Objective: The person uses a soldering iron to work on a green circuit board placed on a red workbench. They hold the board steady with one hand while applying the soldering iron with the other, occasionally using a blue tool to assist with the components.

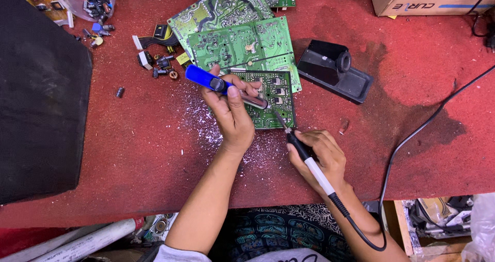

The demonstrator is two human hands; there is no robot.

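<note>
Two closed grips — soldering iron (pixel 309 161) (tip up-left) in right hand (pixel 319 156), blue desoldering pump (pixel 221 85) in left hand (pixel 233 115).

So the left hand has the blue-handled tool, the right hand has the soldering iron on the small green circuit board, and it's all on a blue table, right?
Not quite: the table is red, not blue, as the head view shows. The rest holds: the left hand grips the blue-handled tool, and the right hand holds the soldering iron with its tip on the small green circuit board.
</note>
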